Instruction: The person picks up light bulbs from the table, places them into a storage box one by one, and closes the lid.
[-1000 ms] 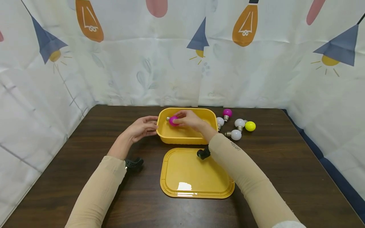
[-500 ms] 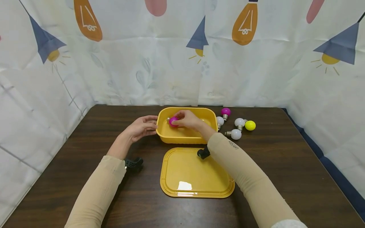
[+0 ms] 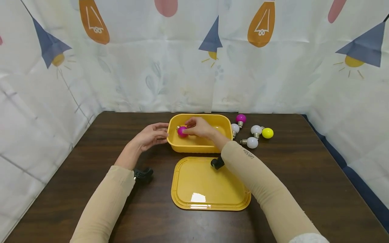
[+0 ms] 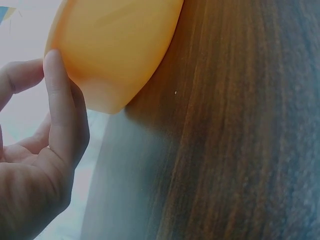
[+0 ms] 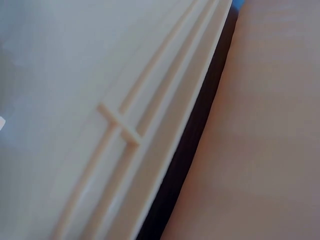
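Observation:
Inside the yellow box [image 3: 200, 149], near its left end, lies a purple light bulb [image 3: 181, 132] with its metal base pointing up and left. My right hand [image 3: 199, 129] reaches into the box and pinches the bulb's right side between thumb and fingers. The fingertips of my left hand [image 3: 152, 136] touch the box's left outer rim. In the left wrist view, the fingers of this left hand [image 4: 55, 130] meet the box's edge. Below my right wrist, the right wrist view holds only the ridged rim of the yellow tray [image 5: 125, 130] and a blurred sleeve.
In front of the box lies the yellow tray [image 3: 209, 189], partly under my right forearm. Right of the box, on the dark table [image 3: 297, 175], are another purple bulb [image 3: 241, 118], a yellow bulb [image 3: 267, 133] and several white bulbs, one of them this white bulb [image 3: 252, 142].
The purple bulb has shifted slightly left and down within the box at my right fingertips. Both hands stay almost where they were.

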Demonstrator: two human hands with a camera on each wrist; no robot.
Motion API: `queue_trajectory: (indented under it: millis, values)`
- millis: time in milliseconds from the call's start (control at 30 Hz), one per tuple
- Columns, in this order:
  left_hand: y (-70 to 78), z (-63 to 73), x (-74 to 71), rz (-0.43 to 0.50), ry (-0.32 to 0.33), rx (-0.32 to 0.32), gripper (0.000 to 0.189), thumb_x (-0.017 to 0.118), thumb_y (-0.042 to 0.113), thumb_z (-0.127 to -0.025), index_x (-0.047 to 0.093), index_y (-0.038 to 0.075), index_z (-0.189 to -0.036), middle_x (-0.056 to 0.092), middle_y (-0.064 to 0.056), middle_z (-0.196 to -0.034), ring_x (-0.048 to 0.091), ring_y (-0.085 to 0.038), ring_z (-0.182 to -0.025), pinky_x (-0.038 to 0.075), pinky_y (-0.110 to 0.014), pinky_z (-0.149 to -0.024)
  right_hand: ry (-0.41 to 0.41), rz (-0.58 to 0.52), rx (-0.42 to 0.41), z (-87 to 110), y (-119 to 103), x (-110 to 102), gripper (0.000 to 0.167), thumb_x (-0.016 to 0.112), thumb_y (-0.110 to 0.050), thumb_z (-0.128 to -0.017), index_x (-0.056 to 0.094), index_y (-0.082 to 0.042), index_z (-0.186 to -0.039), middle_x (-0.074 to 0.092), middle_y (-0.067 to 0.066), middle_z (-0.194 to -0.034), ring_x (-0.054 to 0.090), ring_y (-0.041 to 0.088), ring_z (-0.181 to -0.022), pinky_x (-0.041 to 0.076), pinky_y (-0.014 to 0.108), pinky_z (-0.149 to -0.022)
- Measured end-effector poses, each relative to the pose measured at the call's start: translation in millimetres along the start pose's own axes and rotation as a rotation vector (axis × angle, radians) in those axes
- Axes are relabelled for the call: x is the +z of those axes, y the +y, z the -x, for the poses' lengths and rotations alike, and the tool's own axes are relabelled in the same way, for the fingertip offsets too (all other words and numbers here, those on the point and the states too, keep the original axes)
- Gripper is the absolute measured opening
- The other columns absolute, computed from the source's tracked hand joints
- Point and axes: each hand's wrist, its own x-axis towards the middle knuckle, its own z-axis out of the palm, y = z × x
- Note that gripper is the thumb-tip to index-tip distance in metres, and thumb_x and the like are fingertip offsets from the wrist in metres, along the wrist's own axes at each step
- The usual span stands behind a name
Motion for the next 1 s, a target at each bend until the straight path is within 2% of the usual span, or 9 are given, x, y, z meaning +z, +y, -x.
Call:
queue_trajectory:
  millis: [167,333,600,800,1000]
  values:
    - [2.4,-0.2,0.7,-0.003,0.003,-0.002,0.058,0.058,-0.002,-0.103,0.033,-0.003,-0.155,0.046,-0.027,-0.144,0.068,-0.025,-0.101,0.058,-0.036,-0.091,-0.008,0.007,0.007,0.6,-1,-3,0.044,0.082,-0.019,-0.090,0.064,-0.001,-0.127,0.066,0.014,-0.117,0.064,0.026,-0.102,0.057,0.029,-0.082]
    - [2.1,-0.9,1.1,-0.013,-0.004,0.001,0.059,0.059,0.000,-0.102,0.033,-0.003,-0.155,0.048,-0.026,-0.142,0.068,-0.022,-0.100,0.058,-0.034,-0.091,-0.024,-0.043,0.019,4.5,-2,-6,0.043,0.080,-0.015,-0.092,0.063,0.001,-0.127,0.063,0.015,-0.117,0.067,0.027,-0.096,0.059,0.031,-0.081]
    - [0.7,1.6,-0.6,0.004,0.006,0.009,0.060,0.060,0.000,-0.101,0.034,-0.002,-0.155,0.053,-0.024,-0.137,0.070,-0.020,-0.097,0.058,-0.034,-0.090,-0.039,-0.045,0.005,16.6,-10,-13,0.041,0.076,-0.014,-0.095,0.062,0.005,-0.129,0.062,0.016,-0.120,0.064,0.030,-0.103,0.059,0.039,-0.090]
    - [0.4,3.1,-0.9,0.000,0.002,0.018,0.060,0.059,-0.001,-0.102,0.033,-0.003,-0.155,0.053,-0.026,-0.138,0.070,-0.020,-0.097,0.058,-0.034,-0.091,-0.048,-0.012,-0.052,24.8,-16,-17,0.039,0.074,-0.013,-0.097,0.062,0.006,-0.128,0.062,0.016,-0.121,0.062,0.029,-0.107,0.058,0.041,-0.092]
    - [-0.5,1.5,-0.3,0.008,0.014,0.013,0.059,0.059,-0.001,-0.102,0.034,-0.003,-0.155,0.053,-0.024,-0.136,0.070,-0.020,-0.095,0.059,-0.033,-0.088,-0.034,0.013,-0.115,35.4,-20,-21,0.038,0.073,-0.014,-0.097,0.063,0.006,-0.128,0.064,0.014,-0.120,0.065,0.028,-0.106,0.058,0.034,-0.090]
